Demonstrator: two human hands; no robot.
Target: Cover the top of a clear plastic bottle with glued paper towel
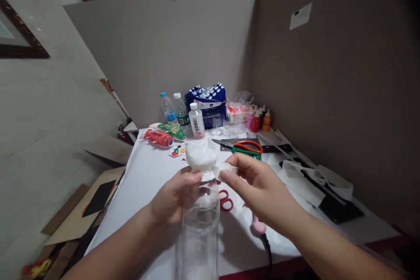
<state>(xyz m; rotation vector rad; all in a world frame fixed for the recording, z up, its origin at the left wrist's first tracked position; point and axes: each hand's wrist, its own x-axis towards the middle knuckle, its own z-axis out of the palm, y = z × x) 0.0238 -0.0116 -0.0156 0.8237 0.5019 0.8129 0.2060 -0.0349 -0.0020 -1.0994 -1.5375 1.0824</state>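
A clear plastic bottle point(200, 236) stands out in front of me, topped by a white wrapped piece point(201, 154) with pointed corners like cat ears. My left hand point(173, 194) is closed around the bottle's upper part, thumb pressed on the white band at its neck. Between the thumb and fingers of my right hand point(254, 179) is a short white strip point(225, 169), which reaches to the neck. Whether the strip is stuck to the band I cannot tell. Red scissor handles point(226, 201) lie behind the bottle, and a pink tool point(258, 226) with a black cord is under my right wrist.
Scissors with orange and green handles point(247, 146) lie farther back near a knife point(277, 148). Drink bottles point(197, 122), a blue bag point(210, 107) and small paint bottles point(266, 121) line the back. White strip loops point(334, 182) and a black phone-like slab point(339, 210) are at right.
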